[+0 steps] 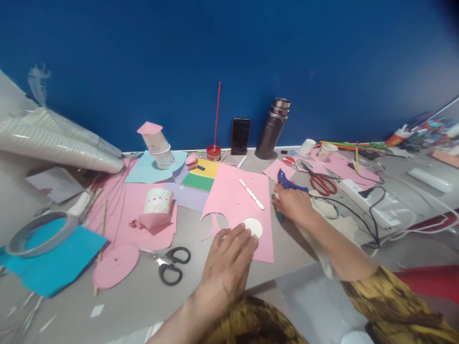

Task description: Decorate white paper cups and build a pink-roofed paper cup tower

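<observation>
My left hand [231,253] lies with fingers stretched out over a round white disc [254,228], fingertips on its left edge. Under the disc is a sheet of pink paper [238,191] with a round cut-out on its left side. A white felt-tip pen [251,194] rests on this sheet. My right hand [292,200] is at the sheet's right edge, its fingers curled down over what looks like a marker with a teal end [279,216], mostly hidden. Just behind that hand is a blue glue gun [292,182].
Black-handled scissors [172,265] lie at left, red-handled scissors [322,184] at right. A decorated paper cup [158,201] and a stacked-cup tower [158,145] stand at left. A dark flask [273,129] and phone [240,136] lean at the wall. Cables run from a power strip [369,203].
</observation>
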